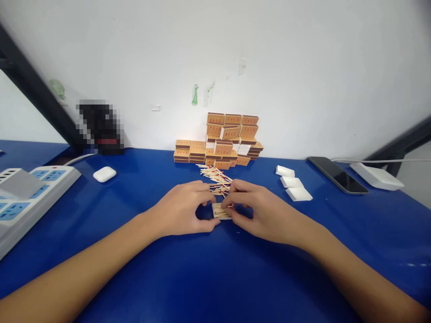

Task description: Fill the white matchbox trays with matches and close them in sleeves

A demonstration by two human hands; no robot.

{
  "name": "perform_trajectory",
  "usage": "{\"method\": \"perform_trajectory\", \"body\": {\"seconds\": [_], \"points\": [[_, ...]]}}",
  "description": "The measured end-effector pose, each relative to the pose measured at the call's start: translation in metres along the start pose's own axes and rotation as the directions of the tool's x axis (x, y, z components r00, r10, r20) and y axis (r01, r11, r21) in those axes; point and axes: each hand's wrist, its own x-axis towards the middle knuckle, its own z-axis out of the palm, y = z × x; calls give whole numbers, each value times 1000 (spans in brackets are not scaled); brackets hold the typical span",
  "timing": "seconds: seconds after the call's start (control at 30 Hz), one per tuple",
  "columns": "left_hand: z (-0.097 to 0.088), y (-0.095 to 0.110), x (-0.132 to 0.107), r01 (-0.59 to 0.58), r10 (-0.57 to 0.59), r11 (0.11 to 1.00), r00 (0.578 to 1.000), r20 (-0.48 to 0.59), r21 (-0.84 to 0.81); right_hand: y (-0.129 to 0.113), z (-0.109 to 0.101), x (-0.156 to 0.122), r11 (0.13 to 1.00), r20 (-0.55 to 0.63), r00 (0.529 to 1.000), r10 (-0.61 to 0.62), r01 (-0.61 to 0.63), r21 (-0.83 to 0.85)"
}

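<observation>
A small white matchbox tray [213, 211] with wooden matches [221, 211] lying lengthwise in it rests on the blue table. My left hand [183, 207] grips the tray's left end between thumb and fingers. Over its right half, my right hand [257, 208] has its thumb and fingers closed on matches in the tray; its fingertips partly hide them. Just behind the tray lies a loose pile of red-tipped matches [217, 177], partly covered by the right hand's fingers.
Orange matchboxes [215, 130] stand stacked against the wall. Three white trays [292, 182] lie right of the pile. Farther right are a phone [338, 175] and a white flat device [376, 176] with a cable. To the left are a white earbud case [104, 174] and a power strip [63, 179].
</observation>
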Motion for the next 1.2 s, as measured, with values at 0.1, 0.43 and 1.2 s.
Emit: {"method": "perform_trajectory", "body": {"seconds": [0.1,0.43,1.2], "points": [[0,1,0,-8,8,1000,1000,-5,-2,0,0,0,999,36,999,16,-17,36],[0,1,0,-14,14,1000,1000,1,6,2,8,3,997,85,995,56,-60,39],[-1,0,-1,0,-1,1000,1000,11,15,5,-3,2,991,33,993,109,-106,-76]]}}
